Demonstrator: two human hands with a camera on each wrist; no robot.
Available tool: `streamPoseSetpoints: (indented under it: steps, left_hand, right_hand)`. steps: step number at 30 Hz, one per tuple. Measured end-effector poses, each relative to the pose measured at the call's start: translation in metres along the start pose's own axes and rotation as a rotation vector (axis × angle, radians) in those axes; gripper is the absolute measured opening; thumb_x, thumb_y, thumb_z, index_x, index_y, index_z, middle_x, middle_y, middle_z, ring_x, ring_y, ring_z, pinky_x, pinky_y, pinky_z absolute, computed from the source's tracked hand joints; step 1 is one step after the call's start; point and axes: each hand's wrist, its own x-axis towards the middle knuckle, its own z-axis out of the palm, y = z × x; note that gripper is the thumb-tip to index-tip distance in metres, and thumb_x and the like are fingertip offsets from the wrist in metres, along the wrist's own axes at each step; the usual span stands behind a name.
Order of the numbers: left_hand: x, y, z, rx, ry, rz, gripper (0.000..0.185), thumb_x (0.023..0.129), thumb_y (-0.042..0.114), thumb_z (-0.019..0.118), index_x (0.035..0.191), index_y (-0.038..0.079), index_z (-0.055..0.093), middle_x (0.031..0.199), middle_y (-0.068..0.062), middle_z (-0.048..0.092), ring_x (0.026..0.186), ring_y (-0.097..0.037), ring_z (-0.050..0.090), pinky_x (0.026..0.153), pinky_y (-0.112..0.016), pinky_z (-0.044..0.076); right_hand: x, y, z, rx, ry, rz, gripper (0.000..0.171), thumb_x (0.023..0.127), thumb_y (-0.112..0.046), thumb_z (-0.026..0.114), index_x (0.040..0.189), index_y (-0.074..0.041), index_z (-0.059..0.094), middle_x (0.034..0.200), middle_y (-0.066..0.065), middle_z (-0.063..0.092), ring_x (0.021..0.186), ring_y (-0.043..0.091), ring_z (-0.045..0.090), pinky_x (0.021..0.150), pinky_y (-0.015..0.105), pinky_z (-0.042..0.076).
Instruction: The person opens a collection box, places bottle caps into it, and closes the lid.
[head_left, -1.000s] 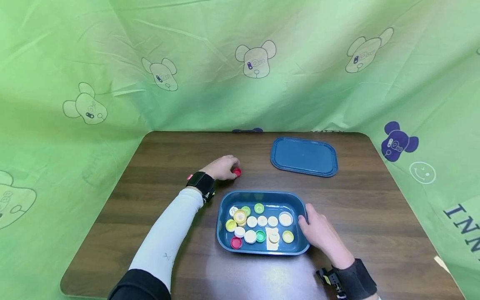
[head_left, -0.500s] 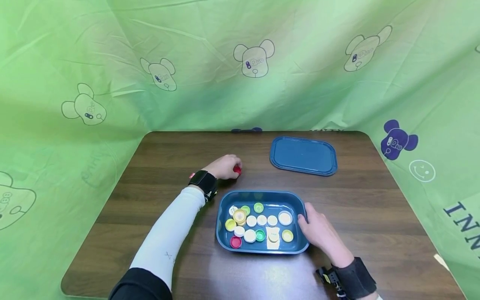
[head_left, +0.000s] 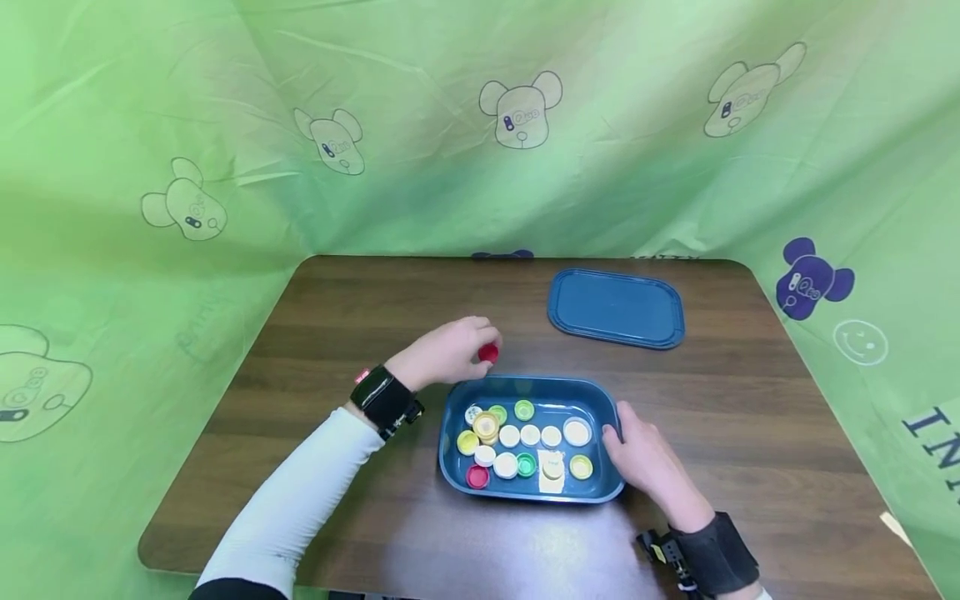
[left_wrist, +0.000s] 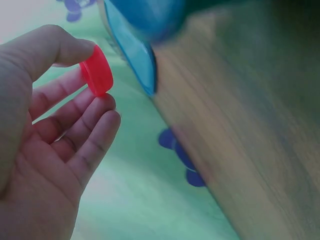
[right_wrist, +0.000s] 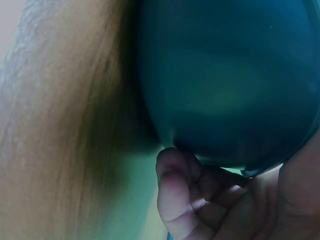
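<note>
My left hand (head_left: 446, 352) pinches a red bottle cap (head_left: 488, 352) between thumb and fingertips, just beyond the far left rim of the blue tray (head_left: 540, 498). Seen from the left wrist, the red cap (left_wrist: 98, 71) is tipped on edge, held off the table, with the other fingers spread below it. My right hand (head_left: 648, 450) grips the tray's right end, thumb at the rim and fingers bent against the outer wall (right_wrist: 215, 100) in the right wrist view. Inside the tray lie several white, yellow and green caps and one red cap (head_left: 477, 477).
A blue lid (head_left: 617, 308) lies flat at the back right of the brown wooden table (head_left: 360, 308). Green cloth (head_left: 420, 183) printed with bear faces hangs behind and around the table. A pale tag (head_left: 896, 527) shows at the right table edge.
My left hand has lifted the red cap from the table and brought it nearer to the tray. The right hand keeps its grip on the tray, and the head view has shifted slightly.
</note>
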Motion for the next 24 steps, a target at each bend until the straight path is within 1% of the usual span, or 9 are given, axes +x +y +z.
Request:
streamPoseSetpoints:
  steps: [3,6,13,18,24]
  left_hand:
    - [-0.012,0.012,0.000,0.014,-0.005,0.030,0.029,0.090,0.024,0.076,0.116,0.015,0.069,0.107,0.001,0.061,0.097,-0.011,0.056,0.085,-0.027,0.053]
    - [-0.025,0.020,0.002,0.018,-0.017,0.036,0.031,0.089,0.024,0.077,0.118,0.016,0.069,0.110,0.001,0.062,0.099,-0.011,0.056,0.087,-0.027,0.054]
    - [-0.049,0.028,0.010,0.025,-0.048,0.037,0.034,0.089,0.025,0.079,0.119,0.013,0.069,0.107,0.001,0.062,0.096,-0.013,0.055,0.086,-0.029,0.054]
    - [-0.058,0.030,0.016,0.038,-0.058,0.032,0.034,0.088,0.027,0.079,0.118,0.013,0.070,0.105,0.001,0.061,0.094,-0.013,0.053,0.083,-0.027,0.054]
    - [-0.063,0.028,0.021,0.039,-0.053,0.006,0.033,0.088,0.026,0.080,0.117,0.014,0.071,0.105,0.001,0.061,0.094,-0.012,0.053,0.082,-0.025,0.054]
  right_hand:
    - [0.000,0.000,-0.001,-0.002,-0.003,0.006,0.045,0.104,-0.019,0.048,0.140,0.005,0.038,0.124,0.032,0.058,0.088,0.027,0.063,0.072,0.041,0.058]
    - [0.000,0.000,0.000,-0.004,-0.005,0.010,0.045,0.104,-0.019,0.048,0.140,0.005,0.037,0.124,0.031,0.058,0.088,0.027,0.063,0.072,0.041,0.058]
    - [-0.001,0.000,0.000,-0.004,-0.005,0.020,0.045,0.104,-0.020,0.048,0.141,0.005,0.037,0.125,0.031,0.058,0.089,0.027,0.063,0.075,0.043,0.058]
    - [0.000,0.001,0.000,-0.002,-0.006,0.015,0.045,0.104,-0.019,0.047,0.140,0.005,0.037,0.125,0.032,0.058,0.090,0.027,0.063,0.076,0.044,0.058]
    - [0.000,0.000,0.000,0.001,-0.010,0.018,0.045,0.104,-0.020,0.048,0.140,0.005,0.038,0.124,0.030,0.058,0.090,0.027,0.062,0.076,0.044,0.058]
